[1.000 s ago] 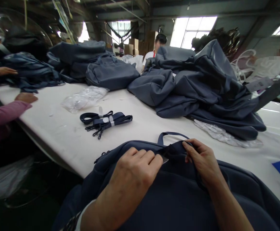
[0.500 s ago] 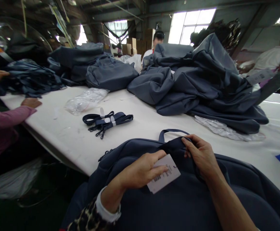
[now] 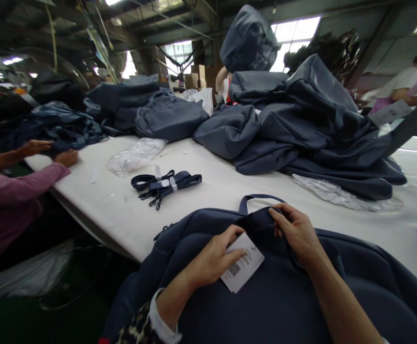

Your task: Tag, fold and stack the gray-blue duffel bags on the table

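A white hang tag point(image 3: 243, 268) printed with a barcode lies on a navy bag point(image 3: 266, 296) that rests at the near edge of a white worktable point(image 3: 208, 191), spilling toward the person wearing the camera. The left hand point(image 3: 213, 258) pins the tag with thumb and fingers closed on its upper-left corner; the right hand point(image 3: 296, 231) pinches a fold of the bag's dark fabric just below the carry loop point(image 3: 260, 199), fingers curled tight — the two hands close together, the tag's top edge between them.

Farther up the table, a bundle of dark shoulder straps point(image 3: 165, 183) with metal clips lies banded in white, and beyond it a crumpled clear plastic sleeve point(image 3: 135, 155). A heap of grey-blue bags point(image 3: 301, 129) fills the right half of the table, a sheet of clear plastic point(image 3: 341, 195) showing from under its edge; more bags are stacked at the far left point(image 3: 151, 107).

At the left edge a co-worker in a mauve sleeve point(image 3: 11, 186) has both hands on dark fabric point(image 3: 60, 126) — another person stands at far right point(image 3: 402, 83), and one bag point(image 3: 248, 40) is held aloft at the back.
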### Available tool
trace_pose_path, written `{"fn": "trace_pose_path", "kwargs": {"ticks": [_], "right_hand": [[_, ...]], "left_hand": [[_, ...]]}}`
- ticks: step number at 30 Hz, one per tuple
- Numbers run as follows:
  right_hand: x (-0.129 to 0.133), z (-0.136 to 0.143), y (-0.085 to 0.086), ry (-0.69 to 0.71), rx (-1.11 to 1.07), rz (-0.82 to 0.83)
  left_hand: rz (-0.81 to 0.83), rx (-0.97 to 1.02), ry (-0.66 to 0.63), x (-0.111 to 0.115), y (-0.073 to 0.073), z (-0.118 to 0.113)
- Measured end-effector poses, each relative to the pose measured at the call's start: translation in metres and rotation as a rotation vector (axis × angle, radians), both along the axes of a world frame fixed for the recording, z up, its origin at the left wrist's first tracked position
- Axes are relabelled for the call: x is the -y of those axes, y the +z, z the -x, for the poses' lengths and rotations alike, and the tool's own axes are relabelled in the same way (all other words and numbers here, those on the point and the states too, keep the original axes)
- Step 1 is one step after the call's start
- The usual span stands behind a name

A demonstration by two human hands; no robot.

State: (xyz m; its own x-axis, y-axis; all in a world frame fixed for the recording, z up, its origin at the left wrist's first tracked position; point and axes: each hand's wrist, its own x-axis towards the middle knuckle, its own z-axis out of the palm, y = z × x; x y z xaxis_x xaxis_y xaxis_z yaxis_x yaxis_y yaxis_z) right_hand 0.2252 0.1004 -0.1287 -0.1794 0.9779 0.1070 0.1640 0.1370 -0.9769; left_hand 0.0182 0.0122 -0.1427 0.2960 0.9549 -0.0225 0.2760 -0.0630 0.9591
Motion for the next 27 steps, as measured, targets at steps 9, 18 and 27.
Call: {"fn": "trace_pose_path", "kwargs": {"ticks": [9, 18, 27], "right_hand": [[0.011, 0.002, 0.015, 0.140, 0.033, -0.019], [0.015, 0.003, 0.026, 0.052, 0.037, -0.121], [-0.005, -0.001, -0.005, -0.121, 0.233, -0.282]], "left_hand": [[-0.382, -0.194, 0.273, -0.006, 0.014, -0.003], [-0.557, -0.315, -0.147, -0.079, 0.026, -0.002], [-0.382, -0.534, 0.046, -0.086, -0.019, -0.001]]}}
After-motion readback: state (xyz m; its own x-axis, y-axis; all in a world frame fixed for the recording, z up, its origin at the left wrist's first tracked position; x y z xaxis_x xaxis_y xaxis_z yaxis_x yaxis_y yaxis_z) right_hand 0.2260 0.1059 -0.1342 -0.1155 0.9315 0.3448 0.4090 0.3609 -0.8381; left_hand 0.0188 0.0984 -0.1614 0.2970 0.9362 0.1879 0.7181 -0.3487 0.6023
